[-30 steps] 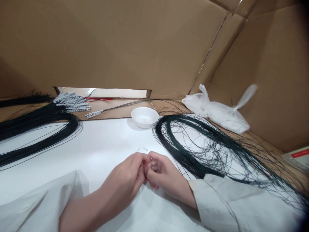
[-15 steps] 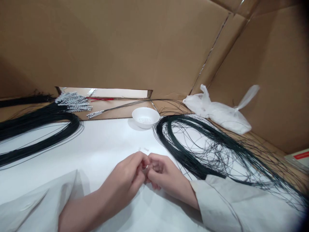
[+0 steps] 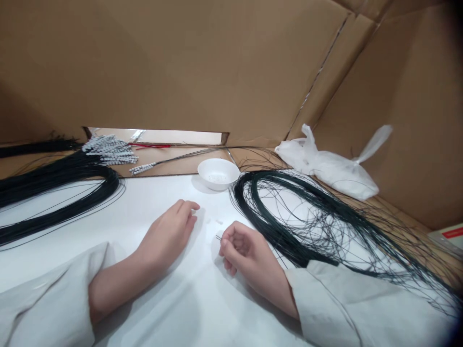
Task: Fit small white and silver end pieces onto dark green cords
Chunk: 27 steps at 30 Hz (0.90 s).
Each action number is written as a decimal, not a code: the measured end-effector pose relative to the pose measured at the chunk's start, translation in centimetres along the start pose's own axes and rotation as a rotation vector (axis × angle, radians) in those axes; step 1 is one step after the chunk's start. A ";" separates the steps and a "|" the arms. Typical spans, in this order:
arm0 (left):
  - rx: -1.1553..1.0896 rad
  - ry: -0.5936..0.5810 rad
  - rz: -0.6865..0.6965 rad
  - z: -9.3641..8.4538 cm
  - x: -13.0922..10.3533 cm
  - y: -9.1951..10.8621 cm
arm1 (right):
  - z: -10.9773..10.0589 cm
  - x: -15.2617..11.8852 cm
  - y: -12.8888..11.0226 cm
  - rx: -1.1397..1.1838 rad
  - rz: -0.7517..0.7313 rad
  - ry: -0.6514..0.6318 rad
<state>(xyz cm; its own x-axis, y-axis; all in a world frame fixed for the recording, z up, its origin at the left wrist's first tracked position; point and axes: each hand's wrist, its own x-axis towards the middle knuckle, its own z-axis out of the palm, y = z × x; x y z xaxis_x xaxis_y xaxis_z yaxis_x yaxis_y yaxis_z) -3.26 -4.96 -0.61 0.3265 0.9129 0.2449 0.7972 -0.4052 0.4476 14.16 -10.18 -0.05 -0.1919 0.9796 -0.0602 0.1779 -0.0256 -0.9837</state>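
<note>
My right hand is pinched on a thin dark wire; its short tips stick out to the left of the thumb and index finger. The rest of that wire is hidden by the hand. My left hand is over the white table, apart from the right one. Its fingers point forward and are slightly bent, with a gap between thumb and index finger and nothing visible in them. Small white pieces lie on the table just beyond the hands. Farther back is a white bowl with small pale pieces inside.
A looped bundle of dark wires lies at right, its loose strands spreading widely. Wires with white-tipped ends are stacked at left. One white-ended bunch lies near the bowl. A white plastic bag rests against the cardboard wall.
My left hand has parted from the right one and moved forward and left. The right hand stays nearly in place, the wire tips now showing between its fingers.
</note>
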 end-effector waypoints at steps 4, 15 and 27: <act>0.069 -0.045 0.099 0.8 0.2 0.3 | -0.1 0.1 0.1 0.010 0.011 -0.013; 0.232 -0.019 0.107 0.9 0.6 1.7 | -0.1 0.3 0.2 0.046 0.004 -0.029; -0.751 -0.138 -0.216 -0.5 -2.8 3.0 | -0.4 0.3 0.0 0.051 -0.059 -0.164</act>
<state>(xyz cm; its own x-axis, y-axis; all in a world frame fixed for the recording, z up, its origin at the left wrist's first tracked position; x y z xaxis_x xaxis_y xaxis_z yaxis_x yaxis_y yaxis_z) -2.06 -8.78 0.46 0.3024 0.9532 -0.0003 0.3105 -0.0982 0.9455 14.50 -9.84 -0.01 -0.3561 0.9341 -0.0250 0.1132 0.0166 -0.9934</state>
